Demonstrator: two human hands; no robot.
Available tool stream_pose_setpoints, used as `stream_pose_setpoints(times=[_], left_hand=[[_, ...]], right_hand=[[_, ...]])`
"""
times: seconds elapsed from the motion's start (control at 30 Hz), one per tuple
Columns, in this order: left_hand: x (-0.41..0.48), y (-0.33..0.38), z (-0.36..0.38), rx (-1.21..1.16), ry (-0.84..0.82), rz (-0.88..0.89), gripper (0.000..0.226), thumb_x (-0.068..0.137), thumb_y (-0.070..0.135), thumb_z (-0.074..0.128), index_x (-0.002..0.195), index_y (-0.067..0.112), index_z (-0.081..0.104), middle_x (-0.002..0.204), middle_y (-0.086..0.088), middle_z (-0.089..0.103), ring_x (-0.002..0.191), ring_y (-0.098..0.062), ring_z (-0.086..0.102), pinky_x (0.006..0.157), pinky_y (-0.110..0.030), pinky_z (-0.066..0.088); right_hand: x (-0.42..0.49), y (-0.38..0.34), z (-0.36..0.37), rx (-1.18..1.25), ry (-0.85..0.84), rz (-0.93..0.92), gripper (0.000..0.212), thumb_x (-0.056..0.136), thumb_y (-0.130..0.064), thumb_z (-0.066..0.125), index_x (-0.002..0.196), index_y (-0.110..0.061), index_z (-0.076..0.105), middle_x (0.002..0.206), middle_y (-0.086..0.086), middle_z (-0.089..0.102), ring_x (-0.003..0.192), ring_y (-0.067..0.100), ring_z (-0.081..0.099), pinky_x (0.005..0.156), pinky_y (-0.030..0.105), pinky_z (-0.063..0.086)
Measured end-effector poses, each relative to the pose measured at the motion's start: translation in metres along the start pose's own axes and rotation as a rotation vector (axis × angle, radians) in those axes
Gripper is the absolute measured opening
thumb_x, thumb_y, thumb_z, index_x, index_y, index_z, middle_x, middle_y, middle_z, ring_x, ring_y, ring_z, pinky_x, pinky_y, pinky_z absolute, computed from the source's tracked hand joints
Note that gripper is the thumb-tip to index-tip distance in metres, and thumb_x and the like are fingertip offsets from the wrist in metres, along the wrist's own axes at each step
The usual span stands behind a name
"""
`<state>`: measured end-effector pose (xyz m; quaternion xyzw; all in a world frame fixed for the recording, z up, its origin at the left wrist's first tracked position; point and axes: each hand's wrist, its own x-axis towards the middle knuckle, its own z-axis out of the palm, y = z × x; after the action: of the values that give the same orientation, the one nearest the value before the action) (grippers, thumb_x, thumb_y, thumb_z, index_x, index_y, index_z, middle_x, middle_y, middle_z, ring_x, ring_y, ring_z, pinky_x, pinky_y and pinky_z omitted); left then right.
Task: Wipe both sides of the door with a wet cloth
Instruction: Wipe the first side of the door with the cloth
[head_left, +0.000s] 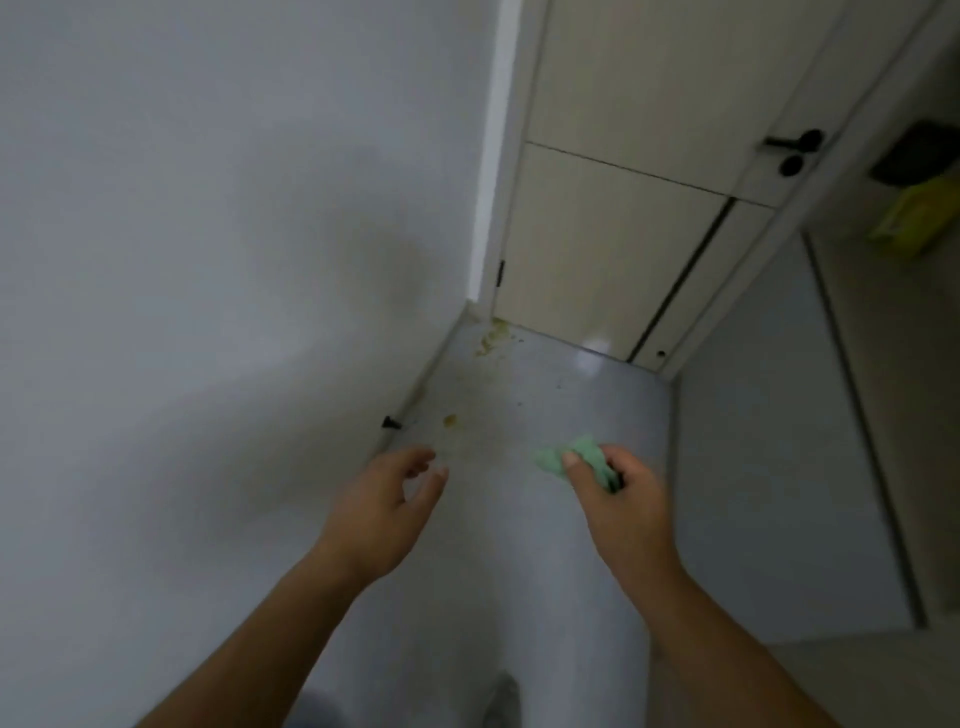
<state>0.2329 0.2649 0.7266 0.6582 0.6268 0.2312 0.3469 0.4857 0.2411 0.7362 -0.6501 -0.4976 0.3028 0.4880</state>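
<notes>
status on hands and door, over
Left hand open, empty. Right hand grips green cloth. Door ahead, closed, neither hand on it. Only brown stains on floor between.

Floor: narrow strip running ahead of you to the foot of the door; open along its middle, and open between your left hand and your right hand.
Left edge: white wall, unbroken, near your left hand but apart from it.
Wall base: small black doorstop juts out over the floor's left edge.
Right edge: grey panel closes that side.
Far end: the door blocks passage; its black handle sticks out near its right edge.
</notes>
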Motion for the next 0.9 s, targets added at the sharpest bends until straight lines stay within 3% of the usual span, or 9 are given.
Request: stream_pose_setpoints(times=[0.13,0.27,0.57,0.7,0.8,0.9], left_hand=[[0.083,0.087,0.037,0.026,-0.036,0.108,0.057,0.095,0.064,0.046,0.131,0.024,0.064,0.123,0.006,0.068,0.111,-0.008,0.062,0.091,-0.030,0.049],[0.158,0.153,0.063,0.101,-0.062,0.193,0.045,0.100,0.050,0.053,0.132,0.020,0.064,0.124,0.000,0.068,0.113,-0.014,0.063,0.096,-0.032,0.049],[0.289,0.235,0.094,0.209,-0.130,0.263,0.045,0.102,0.050,0.051,0.135,0.021,0.061,0.128,0.000,0.066,0.115,-0.015,0.062,0.095,-0.030,0.047],[0.364,0.258,0.108,0.222,-0.151,0.289,0.046,0.101,0.052,0.049,0.134,0.023,0.062,0.126,0.001,0.066,0.113,-0.013,0.062,0.098,-0.035,0.051],[0.432,0.282,0.123,0.221,-0.168,0.333,0.046,0.101,0.052,0.049,0.133,0.022,0.062,0.125,0.001,0.066,0.114,-0.013,0.062,0.098,-0.035,0.051],[0.503,0.315,0.141,0.184,-0.207,0.353,0.045,0.102,0.049,0.051,0.134,0.020,0.061,0.126,-0.001,0.066,0.112,-0.016,0.062,0.098,-0.036,0.051]], right_hand=[[0.082,0.007,-0.077,-0.039,0.112,-0.023,0.017,0.091,-0.024,0.076,0.077,-0.028,0.067,0.064,-0.016,0.058,0.058,0.001,0.051,0.054,0.013,0.038],[0.156,0.022,-0.144,-0.141,0.226,-0.054,0.016,0.090,-0.027,0.075,0.078,-0.027,0.066,0.075,-0.005,0.060,0.067,0.005,0.054,0.062,0.023,0.042],[0.294,0.042,-0.205,-0.189,0.341,-0.114,0.022,0.093,-0.026,0.072,0.075,-0.036,0.062,0.078,-0.011,0.060,0.074,-0.003,0.057,0.061,0.010,0.041],[0.364,0.048,-0.217,-0.197,0.344,-0.152,0.019,0.094,-0.029,0.070,0.077,-0.020,0.067,0.081,-0.009,0.060,0.073,0.006,0.057,0.059,0.014,0.042],[0.426,0.050,-0.225,-0.223,0.379,-0.129,0.020,0.095,-0.025,0.070,0.076,-0.018,0.066,0.075,-0.009,0.059,0.074,0.005,0.056,0.061,0.013,0.041],[0.486,0.050,-0.238,-0.216,0.401,-0.094,0.026,0.097,-0.025,0.068,0.072,-0.028,0.062,0.075,-0.018,0.058,0.070,0.001,0.054,0.059,0.010,0.039]])
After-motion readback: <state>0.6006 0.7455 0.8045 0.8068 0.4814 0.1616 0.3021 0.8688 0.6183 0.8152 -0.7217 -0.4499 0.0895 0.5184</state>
